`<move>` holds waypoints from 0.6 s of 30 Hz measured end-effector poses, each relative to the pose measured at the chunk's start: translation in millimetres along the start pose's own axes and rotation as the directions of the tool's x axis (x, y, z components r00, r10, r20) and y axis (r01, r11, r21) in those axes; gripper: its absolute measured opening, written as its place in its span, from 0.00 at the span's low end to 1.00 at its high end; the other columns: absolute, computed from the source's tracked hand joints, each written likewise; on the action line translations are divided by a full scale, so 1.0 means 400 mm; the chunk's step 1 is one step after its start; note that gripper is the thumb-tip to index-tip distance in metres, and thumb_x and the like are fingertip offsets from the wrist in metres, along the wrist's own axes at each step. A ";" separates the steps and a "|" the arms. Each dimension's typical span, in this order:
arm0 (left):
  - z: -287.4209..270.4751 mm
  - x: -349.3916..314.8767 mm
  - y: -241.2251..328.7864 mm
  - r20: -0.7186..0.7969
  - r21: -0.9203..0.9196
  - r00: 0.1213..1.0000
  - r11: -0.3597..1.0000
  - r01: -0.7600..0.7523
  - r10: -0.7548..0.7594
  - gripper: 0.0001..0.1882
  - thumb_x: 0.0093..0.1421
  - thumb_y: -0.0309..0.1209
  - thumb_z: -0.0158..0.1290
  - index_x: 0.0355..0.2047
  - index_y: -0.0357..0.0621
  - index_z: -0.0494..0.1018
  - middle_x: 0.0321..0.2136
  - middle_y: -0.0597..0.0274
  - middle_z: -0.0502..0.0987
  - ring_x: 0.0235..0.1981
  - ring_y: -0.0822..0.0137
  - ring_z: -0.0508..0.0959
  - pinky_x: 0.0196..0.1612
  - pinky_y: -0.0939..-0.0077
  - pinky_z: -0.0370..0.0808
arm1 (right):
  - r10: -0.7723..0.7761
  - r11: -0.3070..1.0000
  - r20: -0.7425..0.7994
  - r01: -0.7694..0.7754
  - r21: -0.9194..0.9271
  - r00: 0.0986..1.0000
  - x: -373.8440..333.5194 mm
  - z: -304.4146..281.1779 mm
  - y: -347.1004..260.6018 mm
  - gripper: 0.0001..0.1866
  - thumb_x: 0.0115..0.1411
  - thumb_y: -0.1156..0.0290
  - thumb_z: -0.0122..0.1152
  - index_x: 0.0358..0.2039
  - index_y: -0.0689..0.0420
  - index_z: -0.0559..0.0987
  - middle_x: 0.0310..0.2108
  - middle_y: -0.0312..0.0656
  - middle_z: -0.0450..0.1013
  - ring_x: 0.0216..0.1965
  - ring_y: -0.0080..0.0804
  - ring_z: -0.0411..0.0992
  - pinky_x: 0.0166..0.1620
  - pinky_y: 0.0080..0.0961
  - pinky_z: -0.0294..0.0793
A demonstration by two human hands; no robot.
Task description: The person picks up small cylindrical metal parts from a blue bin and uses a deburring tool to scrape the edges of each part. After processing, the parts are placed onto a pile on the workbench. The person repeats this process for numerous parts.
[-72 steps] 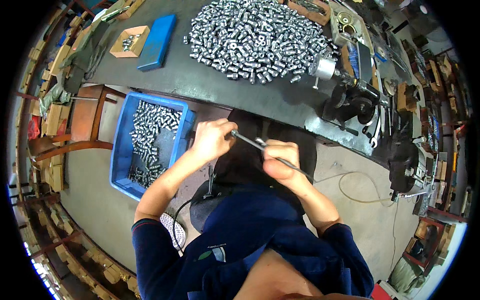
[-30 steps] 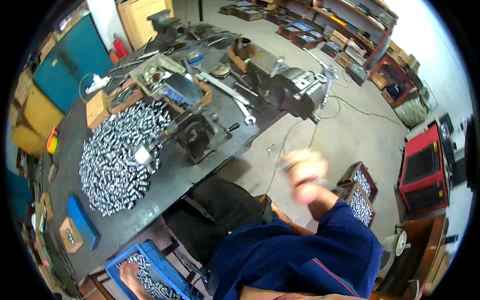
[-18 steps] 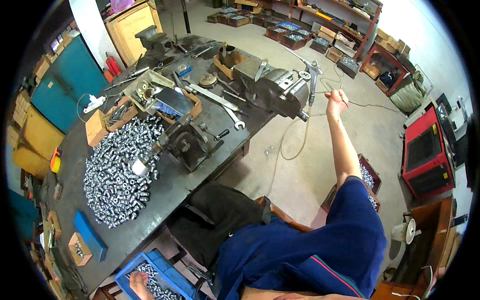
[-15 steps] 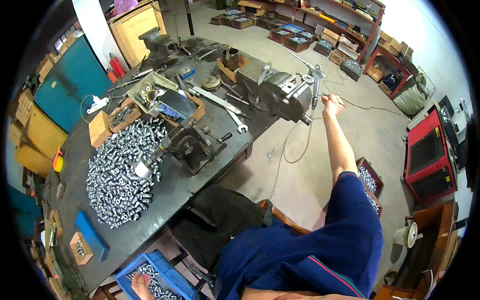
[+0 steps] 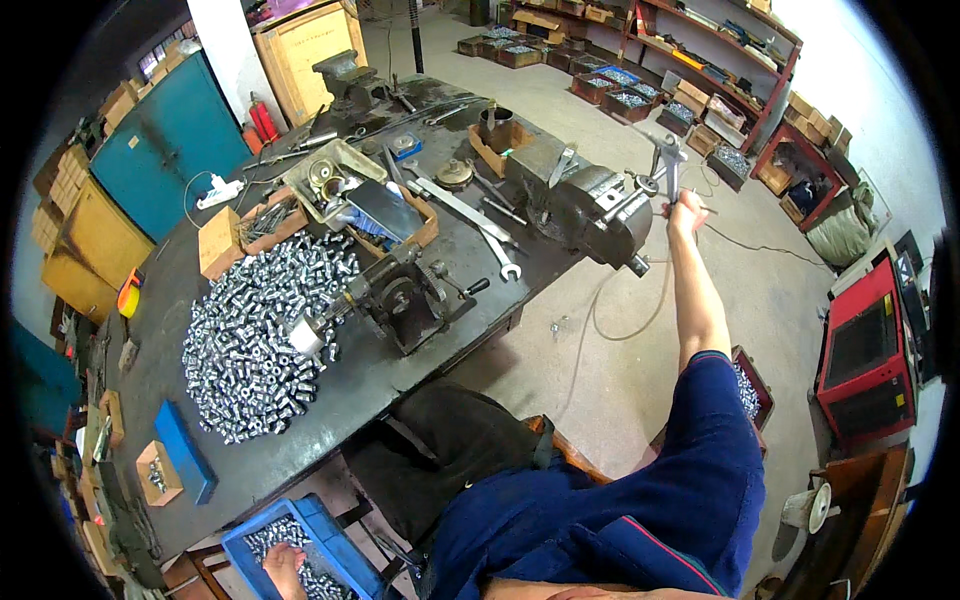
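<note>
Gripping a thin dark rod (image 5: 709,210), our right hand (image 5: 686,212) overlaps a grey metal air gun (image 5: 671,162). How our left hand (image 5: 284,568) grips is unclear.

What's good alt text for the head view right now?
A person's right hand, holding a thin tool, is at an air gun by a vise; the left hand is among metal parts in a blue bin. More parts are heaped on the bench.
</note>
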State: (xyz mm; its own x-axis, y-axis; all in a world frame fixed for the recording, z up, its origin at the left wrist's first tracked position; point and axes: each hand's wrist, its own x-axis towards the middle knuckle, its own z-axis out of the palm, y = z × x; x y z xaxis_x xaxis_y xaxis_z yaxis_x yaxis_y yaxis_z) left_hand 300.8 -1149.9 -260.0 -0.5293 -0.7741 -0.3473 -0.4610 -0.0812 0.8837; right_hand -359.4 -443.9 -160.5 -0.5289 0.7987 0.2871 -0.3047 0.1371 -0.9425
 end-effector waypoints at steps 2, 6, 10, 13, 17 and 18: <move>0.003 -0.003 -0.004 0.012 -0.005 1.000 1.000 0.000 0.000 0.10 0.57 0.21 0.46 0.39 0.30 0.68 0.23 0.56 0.75 0.18 0.72 0.75 0.22 0.86 0.74 | -0.120 0.992 0.055 0.119 0.031 0.991 0.008 -0.002 -0.109 0.09 0.48 0.72 0.47 0.14 0.62 0.68 0.10 0.40 0.64 0.10 0.30 0.68 0.12 0.24 0.64; 0.005 -0.006 -0.032 -0.002 -0.008 1.000 1.000 -0.001 0.001 0.11 0.55 0.22 0.48 0.38 0.30 0.69 0.23 0.54 0.75 0.20 0.69 0.76 0.22 0.83 0.74 | -0.291 0.952 0.230 0.258 0.163 0.928 -0.035 -0.069 -0.287 0.12 0.56 0.69 0.47 0.18 0.58 0.67 0.15 0.35 0.63 0.13 0.25 0.68 0.14 0.21 0.64; -0.037 0.013 -0.082 0.156 0.148 0.971 0.967 -0.207 0.184 0.04 0.51 0.24 0.53 0.23 0.38 0.69 0.19 0.65 0.70 0.21 0.74 0.70 0.19 0.79 0.67 | -0.351 0.936 0.417 0.330 0.124 0.838 -0.262 -0.226 -0.359 0.13 0.56 0.70 0.47 0.15 0.58 0.67 0.12 0.34 0.61 0.11 0.23 0.63 0.13 0.20 0.61; 0.095 -0.035 0.072 0.142 0.100 0.965 0.967 -0.234 0.219 0.07 0.54 0.26 0.49 0.19 0.39 0.69 0.19 0.66 0.70 0.20 0.75 0.69 0.23 0.78 0.65 | -0.311 0.939 0.657 0.328 0.102 0.686 -0.446 -0.402 -0.248 0.11 0.53 0.72 0.47 0.15 0.59 0.69 0.14 0.35 0.67 0.15 0.23 0.62 0.20 0.19 0.59; 0.074 -0.021 0.093 0.048 0.030 0.998 0.998 -0.050 0.048 0.11 0.56 0.23 0.48 0.39 0.30 0.71 0.28 0.58 0.77 0.31 0.70 0.76 0.37 0.79 0.73 | -0.175 0.944 0.969 0.311 0.114 0.175 -0.744 -0.422 -0.126 0.10 0.46 0.70 0.53 0.14 0.57 0.64 0.14 0.39 0.58 0.17 0.32 0.59 0.21 0.28 0.55; 0.081 -0.019 0.101 0.060 0.015 0.998 0.999 -0.036 0.035 0.13 0.56 0.23 0.48 0.41 0.29 0.70 0.30 0.56 0.77 0.32 0.69 0.77 0.38 0.79 0.74 | -0.235 0.921 0.971 0.331 0.208 0.046 -0.847 -0.378 -0.197 0.12 0.45 0.67 0.56 0.14 0.57 0.64 0.14 0.41 0.58 0.17 0.35 0.60 0.21 0.30 0.54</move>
State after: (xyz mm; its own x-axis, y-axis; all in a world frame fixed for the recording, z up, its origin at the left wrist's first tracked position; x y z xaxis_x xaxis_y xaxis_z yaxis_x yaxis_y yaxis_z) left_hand 263.1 -1127.1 -232.0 -0.5869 -0.7372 -0.3348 -0.4528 -0.0440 0.8905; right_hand -36.4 -636.7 -209.4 -0.7216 -0.5644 0.4009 -0.6199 0.2687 -0.7372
